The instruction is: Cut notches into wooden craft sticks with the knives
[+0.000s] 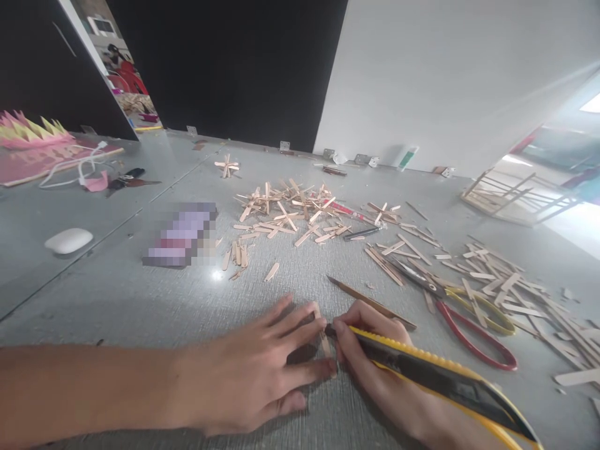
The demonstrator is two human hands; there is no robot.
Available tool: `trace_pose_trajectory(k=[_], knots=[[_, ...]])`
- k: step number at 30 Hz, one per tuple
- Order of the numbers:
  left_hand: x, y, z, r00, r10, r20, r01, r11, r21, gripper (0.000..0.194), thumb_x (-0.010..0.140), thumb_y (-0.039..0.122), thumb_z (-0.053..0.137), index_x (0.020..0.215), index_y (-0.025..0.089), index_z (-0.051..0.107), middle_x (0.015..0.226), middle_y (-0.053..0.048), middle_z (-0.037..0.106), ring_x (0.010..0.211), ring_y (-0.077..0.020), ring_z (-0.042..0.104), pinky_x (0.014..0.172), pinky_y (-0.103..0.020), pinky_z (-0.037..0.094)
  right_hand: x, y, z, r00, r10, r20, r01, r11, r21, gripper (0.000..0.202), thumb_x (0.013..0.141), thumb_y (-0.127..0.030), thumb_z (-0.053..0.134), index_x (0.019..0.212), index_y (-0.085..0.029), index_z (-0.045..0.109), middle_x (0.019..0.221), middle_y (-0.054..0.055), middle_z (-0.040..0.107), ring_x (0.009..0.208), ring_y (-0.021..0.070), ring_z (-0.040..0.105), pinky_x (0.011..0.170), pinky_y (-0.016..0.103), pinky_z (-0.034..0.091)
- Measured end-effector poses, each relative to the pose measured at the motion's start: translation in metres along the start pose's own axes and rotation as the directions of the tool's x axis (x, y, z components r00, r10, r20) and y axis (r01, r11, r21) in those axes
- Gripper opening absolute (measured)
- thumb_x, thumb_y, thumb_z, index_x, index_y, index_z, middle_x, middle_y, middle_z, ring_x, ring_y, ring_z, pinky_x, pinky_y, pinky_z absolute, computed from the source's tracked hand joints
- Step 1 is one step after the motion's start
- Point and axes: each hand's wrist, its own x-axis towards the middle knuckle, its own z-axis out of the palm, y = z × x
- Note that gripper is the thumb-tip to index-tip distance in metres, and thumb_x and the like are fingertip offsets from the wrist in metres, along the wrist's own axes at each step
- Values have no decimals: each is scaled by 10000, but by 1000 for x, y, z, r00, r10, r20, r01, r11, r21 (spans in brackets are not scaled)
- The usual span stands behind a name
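Observation:
My left hand [276, 362] lies with fingers spread, its fingertips pressing a short wooden craft stick [324, 340] flat against the grey table. My right hand [379, 369] grips a yellow and black utility knife [422, 369], its tip at the stick beside my left fingers. Fingers partly hide the stick and the blade. Just beyond my right hand lies a brown pointed tool [370, 300]. Scissors [450, 300] with one red and one yellow handle loop rest to the right. Several cut stick pieces [272, 270] are scattered ahead of my hands.
A heap of cut sticks [300, 209] lies mid-table, with longer sticks [510, 287] at the right. On the left are a blurred phone-like object [182, 234], a white case [69, 240] and a white cable [70, 169]. Black and white panels [244, 69] stand behind.

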Motion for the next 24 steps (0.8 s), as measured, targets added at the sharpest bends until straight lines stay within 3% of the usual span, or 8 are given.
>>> trace_pose_trajectory(k=[4, 15, 24], knots=[[-1, 4, 4, 1000, -1, 29, -1, 997, 73, 573, 1099, 399, 389, 1610, 156, 292, 1633, -246, 328, 1547, -397, 242, 1221, -567, 311, -1, 1, 3, 1000, 9, 25, -8, 1000, -21, 348, 995, -380, 530, 682, -236, 573, 578, -47, 603, 517, 123, 566, 532, 270, 446], [0, 4, 4, 999, -4, -34, 6, 999, 38, 604, 1059, 450, 498, 1577, 160, 387, 1604, -221, 405, 1526, -389, 308, 1233, -548, 292, 1, 0, 3, 1000, 22, 14, -21, 997, -69, 350, 991, -363, 518, 667, -238, 556, 589, -51, 606, 533, 123, 583, 577, 280, 460], [2, 3, 2, 999, -33, -8, 33, 999, -38, 590, 1060, 450, 483, 1576, 182, 381, 1589, -213, 410, 1525, -396, 303, 1232, -562, 295, 0, 1, 5, 1000, 2, -5, -3, 993, -122, 335, 999, -357, 506, 681, -258, 535, 604, -40, 603, 552, 151, 589, 565, 302, 489]])
